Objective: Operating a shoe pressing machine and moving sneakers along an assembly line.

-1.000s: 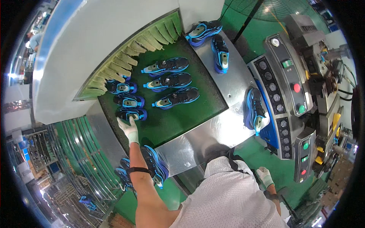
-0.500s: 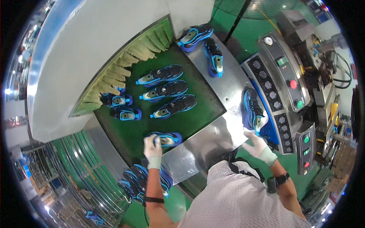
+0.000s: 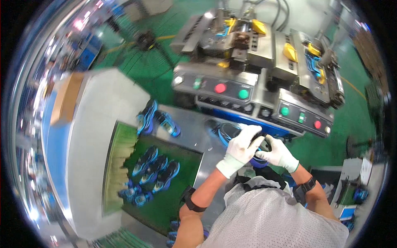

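Both hands wear white gloves and meet over a black and blue sports shoe point(image 3: 259, 162) at the metal ledge's near edge. My left hand point(image 3: 243, 149) is closed on the shoe from the left, its fingers over the top. From the right, my right hand point(image 3: 280, 153) grips the same shoe, thumb toward the opening. Much of the shoe's upper is hidden by the gloves. Just beyond my left hand, another black and blue shoe point(image 3: 226, 133) lies on the ledge point(image 3: 194, 124), partly covered by that hand.
On the green conveyor belt point(image 3: 182, 188) several shoes point(image 3: 155, 169) stand near a fringed tunnel opening point(image 3: 118, 165). Two more shoes point(image 3: 159, 120) rest on the metal ledge. Ahead is a machine with button panels point(image 3: 231, 89) and yellow-handled parts point(image 3: 290, 52). A fan point(image 3: 145, 40) stands beyond.
My view has turned to the right. My left hand has left the belt, where it was at a shoe, and come to the ledge. My right hand has closed from an open pose onto a shoe.
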Demonstrator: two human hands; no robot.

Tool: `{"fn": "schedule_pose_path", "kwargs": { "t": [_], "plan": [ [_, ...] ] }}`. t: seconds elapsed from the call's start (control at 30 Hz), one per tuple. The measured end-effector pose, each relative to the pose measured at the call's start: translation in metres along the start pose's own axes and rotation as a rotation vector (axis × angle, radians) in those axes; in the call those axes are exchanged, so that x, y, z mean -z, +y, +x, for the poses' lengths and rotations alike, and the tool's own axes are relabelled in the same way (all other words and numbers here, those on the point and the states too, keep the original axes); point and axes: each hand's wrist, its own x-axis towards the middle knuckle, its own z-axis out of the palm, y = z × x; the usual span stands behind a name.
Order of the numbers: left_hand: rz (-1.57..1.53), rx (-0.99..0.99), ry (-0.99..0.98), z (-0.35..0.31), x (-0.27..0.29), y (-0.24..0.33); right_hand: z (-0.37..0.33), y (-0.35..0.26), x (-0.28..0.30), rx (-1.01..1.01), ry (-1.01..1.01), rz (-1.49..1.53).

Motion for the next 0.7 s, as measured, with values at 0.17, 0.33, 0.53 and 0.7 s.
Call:
{"fn": "schedule_pose_path", "kwargs": {
  "t": [0.17,0.33,0.53,0.7],
  "plan": [
    [0.058,-0.352,0.086,0.104,-0.042,0.055,-0.061,0.092,0.068,-0.112,0.144,1.100],
    [-0.175,-0.065,0.075,0.155,-0.117,0.062,-0.123,0.165,0.121,0.004,0.208,1.427],
    [-0.199,0.000,-0.175,0.248,-0.254,0.035,-0.132,0.194,0.181,-0.058,0.611,1.287],
    [0.207,0.165,-0.133,0.342,-0.363,-0.024,-0.133,0.212,0.178,0.018,0.915,1.391]
  ]
}}
